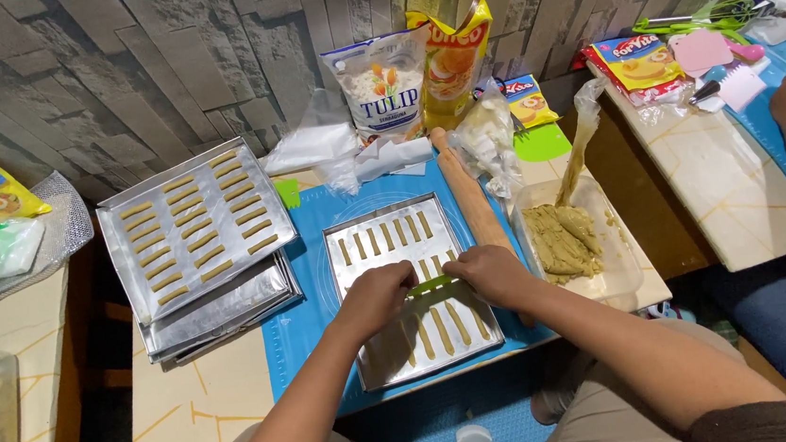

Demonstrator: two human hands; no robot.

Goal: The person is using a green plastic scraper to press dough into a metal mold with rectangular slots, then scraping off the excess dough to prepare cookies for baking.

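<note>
Two hands met over a baking tray at frame centre.

The left hand (376, 295) and right hand (488, 274), fingers curled, together pinched a green scraper (432, 285) lying left-to-right across the metal tray (377, 365). Its dough sticks (385, 239) ran top-to-bottom. Above stood a white bag (379, 85) and a yellow-orange bag (454, 54).

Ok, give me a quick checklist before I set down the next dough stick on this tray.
1. Both hands on the green scraper: left hand and right hand hold it, ok.
2. Free room on the front tray: bare patch lower left, ok.
3. Sticks on it apart: ok.
4. Dough tub stocked: ok.
5. Rolling pin off the tray: ok.
6. Stick under the scraper: cannot tell.
</note>
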